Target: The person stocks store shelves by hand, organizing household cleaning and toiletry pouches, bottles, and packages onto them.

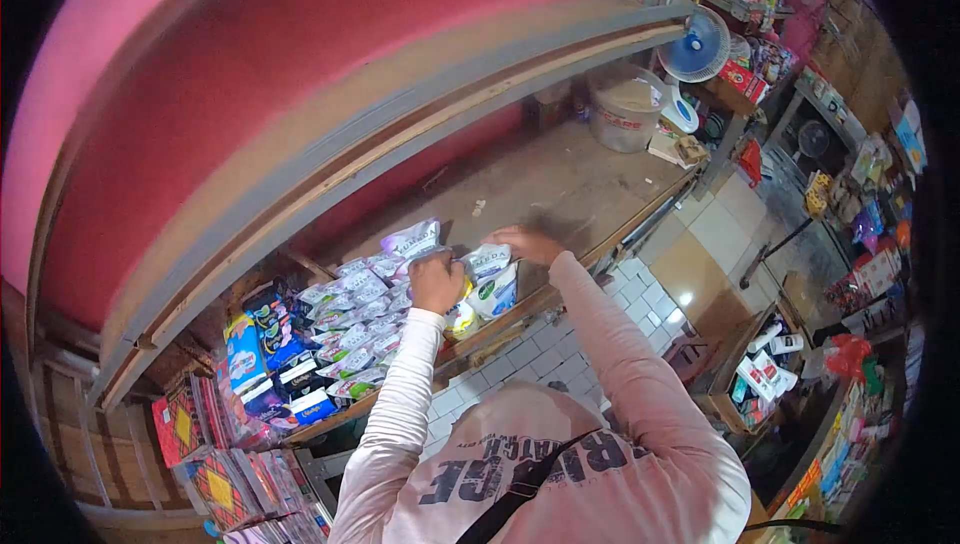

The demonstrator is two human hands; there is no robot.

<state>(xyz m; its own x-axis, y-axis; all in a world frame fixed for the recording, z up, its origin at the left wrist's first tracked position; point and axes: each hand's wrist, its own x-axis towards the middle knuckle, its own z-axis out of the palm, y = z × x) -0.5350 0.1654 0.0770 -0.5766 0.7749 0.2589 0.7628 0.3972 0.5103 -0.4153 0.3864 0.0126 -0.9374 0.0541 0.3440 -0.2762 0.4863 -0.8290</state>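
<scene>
Rows of small packets (pixel 350 309) lie on a wooden shelf (pixel 560 194) in front of me. My left hand (pixel 437 282) is closed at the right end of the rows, beside a white and purple packet (pixel 411 238); what it grips, if anything, is hidden. Just to its right, my right hand (pixel 530 243) touches the top of another white packet (pixel 487 260) with its fingers, which are partly blurred. Below that packet stands a blue and green one (pixel 497 292), and a yellow one (pixel 462 318) sits near the shelf's front edge.
A large round tub (pixel 627 112) and a blue fan (pixel 694 45) are at the shelf's far end. A wooden beam (pixel 400 99) runs above the shelf. Stacked patterned packs (pixel 215 484) stand at lower left. A box of bottles (pixel 765 374) is on the right.
</scene>
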